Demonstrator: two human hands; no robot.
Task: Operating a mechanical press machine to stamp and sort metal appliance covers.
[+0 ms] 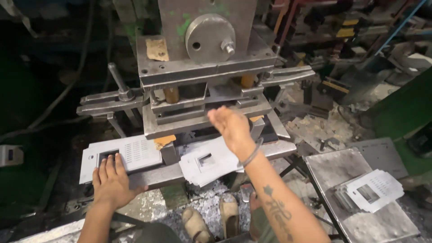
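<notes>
My left hand (111,179) lies flat on a grey sheet-metal plate (135,150) with a square cut-out and a perforated patch, which rests on the left of the press bed. My right hand (231,126) hovers open and empty in front of the steel press die (202,114), fingers spread, a metal bangle on the wrist. Just below it sits a stack of similar punched plates (204,164) on the bed's front edge.
The press ram with a round disc (210,38) rises behind the die. A metal table (342,166) at right carries another stack of punched plates (373,189). My sandalled feet (211,222) stand on a floor littered with metal scrap. Machine parts crowd the back right.
</notes>
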